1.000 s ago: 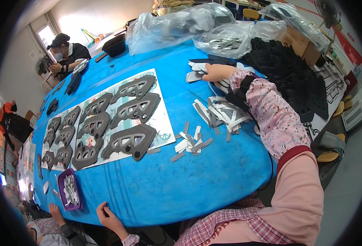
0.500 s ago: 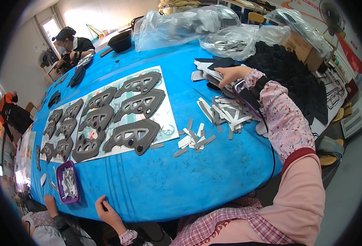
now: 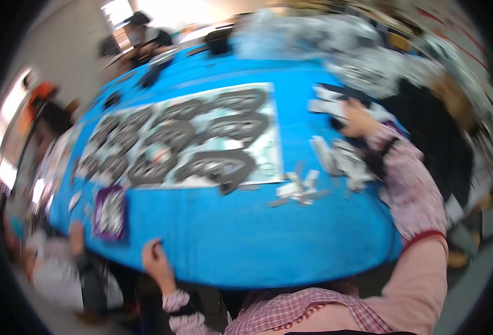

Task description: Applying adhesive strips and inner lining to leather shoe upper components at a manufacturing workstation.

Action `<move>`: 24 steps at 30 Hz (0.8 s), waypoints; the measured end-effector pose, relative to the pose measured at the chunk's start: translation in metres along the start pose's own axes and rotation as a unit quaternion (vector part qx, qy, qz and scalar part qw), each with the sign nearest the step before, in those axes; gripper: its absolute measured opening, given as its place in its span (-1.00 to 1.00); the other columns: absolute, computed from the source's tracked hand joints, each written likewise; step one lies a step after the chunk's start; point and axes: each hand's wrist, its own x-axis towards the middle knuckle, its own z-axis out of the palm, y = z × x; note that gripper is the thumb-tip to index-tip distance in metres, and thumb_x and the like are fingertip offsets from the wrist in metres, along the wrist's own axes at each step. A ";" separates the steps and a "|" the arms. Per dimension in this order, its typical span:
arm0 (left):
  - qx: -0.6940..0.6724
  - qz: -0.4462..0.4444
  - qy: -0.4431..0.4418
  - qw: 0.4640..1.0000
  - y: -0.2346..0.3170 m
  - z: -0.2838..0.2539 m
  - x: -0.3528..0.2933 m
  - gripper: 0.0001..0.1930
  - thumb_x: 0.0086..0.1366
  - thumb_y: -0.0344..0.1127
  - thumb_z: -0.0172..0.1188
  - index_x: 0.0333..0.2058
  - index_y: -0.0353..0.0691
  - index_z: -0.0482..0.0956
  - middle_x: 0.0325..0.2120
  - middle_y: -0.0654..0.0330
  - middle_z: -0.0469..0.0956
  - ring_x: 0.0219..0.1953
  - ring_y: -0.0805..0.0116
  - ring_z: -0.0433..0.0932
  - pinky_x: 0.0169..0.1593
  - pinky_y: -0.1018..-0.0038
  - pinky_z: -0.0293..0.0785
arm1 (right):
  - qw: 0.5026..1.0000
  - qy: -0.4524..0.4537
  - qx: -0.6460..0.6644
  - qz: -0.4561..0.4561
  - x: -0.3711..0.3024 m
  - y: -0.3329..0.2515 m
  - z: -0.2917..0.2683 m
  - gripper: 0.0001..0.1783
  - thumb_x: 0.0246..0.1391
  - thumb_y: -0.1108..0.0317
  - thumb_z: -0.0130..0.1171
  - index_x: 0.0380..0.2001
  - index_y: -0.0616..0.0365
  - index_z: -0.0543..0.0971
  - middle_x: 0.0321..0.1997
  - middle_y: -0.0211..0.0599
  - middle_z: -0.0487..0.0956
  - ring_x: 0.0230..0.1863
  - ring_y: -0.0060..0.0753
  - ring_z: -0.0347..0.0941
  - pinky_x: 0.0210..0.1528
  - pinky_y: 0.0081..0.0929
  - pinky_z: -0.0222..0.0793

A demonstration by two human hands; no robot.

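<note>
Motion smears the whole view. At the far right of the table my right hand [image 3: 358,118] lies closed over a pile of flat white, grey and black pieces [image 3: 327,103]. Close to the front edge, my left hand [image 3: 157,261] has its fingers curled; a small dark spot shows at the fingertips, too blurred to name. Grey curved panels with cut-out openings [image 3: 224,167] lie in rows on a printed white sheet [image 3: 274,139]. Short white and grey strips [image 3: 299,188] lie loose between the sheet and my right arm, with more strips [image 3: 349,162] heaped below my right hand.
A purple tray of strips [image 3: 122,215] stands at the front left, near another person's hand [image 3: 77,237]. Clear plastic bags [image 3: 308,33] fill the back; a large black heap [image 3: 430,139] sits at the right. One person [image 3: 146,39] sits at the far end of the blue-covered table [image 3: 313,240].
The view has swung, so table and things appear farther right and are blurred. My right hand stays at the pile, its fingers now pointing more upward. My left hand remains near the front edge.
</note>
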 end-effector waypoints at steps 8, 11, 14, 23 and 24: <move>-0.007 0.014 0.023 1.000 -0.004 0.009 0.003 -0.86 0.15 -0.55 0.03 -0.40 -0.25 0.57 -0.43 0.16 0.55 -0.42 0.36 0.54 -0.39 0.53 0.40 | 0.978 -0.199 0.029 0.045 0.002 0.000 -0.043 0.25 -0.43 0.26 0.25 0.31 0.22 -0.27 0.19 0.53 0.11 0.10 0.36 0.27 0.13 -0.18 0.26; 0.004 0.020 0.029 0.999 -0.001 0.003 -0.001 -0.86 0.15 -0.55 0.04 -0.40 -0.24 0.58 -0.43 0.17 0.55 -0.44 0.39 0.54 -0.43 0.55 0.40 | 0.971 -0.237 -0.019 0.019 0.003 -0.009 -0.047 0.28 -0.46 0.28 0.26 0.32 0.19 -0.29 0.25 0.49 0.03 0.15 0.31 0.25 0.13 -0.22 0.27; -0.007 0.005 0.025 1.000 0.007 0.005 0.000 -0.87 0.15 -0.55 0.04 -0.40 -0.25 0.58 -0.43 0.18 0.55 -0.44 0.38 0.54 -0.43 0.55 0.40 | 0.983 -0.183 -0.014 -0.018 0.006 0.002 -0.035 0.26 -0.46 0.32 0.24 0.32 0.20 -0.27 0.19 0.46 0.14 0.08 0.29 0.31 0.09 -0.22 0.30; 0.001 0.029 0.023 0.999 0.008 0.009 0.003 -0.87 0.13 -0.55 0.05 -0.41 -0.24 0.58 -0.43 0.17 0.55 -0.43 0.33 0.55 -0.39 0.50 0.41 | 0.997 0.008 0.081 -0.003 0.040 0.045 0.018 -0.16 -0.24 0.45 0.06 0.23 0.18 0.11 -0.25 0.23 0.50 -0.16 0.26 0.42 -0.10 -0.10 0.34; -0.004 0.016 0.019 1.000 0.009 0.007 0.002 -0.86 0.13 -0.55 0.05 -0.41 -0.23 0.58 -0.43 0.17 0.55 -0.42 0.32 0.55 -0.38 0.49 0.42 | 0.995 0.042 0.093 -0.014 0.039 0.039 0.017 -0.21 -0.21 0.46 0.05 0.22 0.13 0.15 -0.25 0.22 0.51 -0.16 0.26 0.43 -0.11 -0.09 0.34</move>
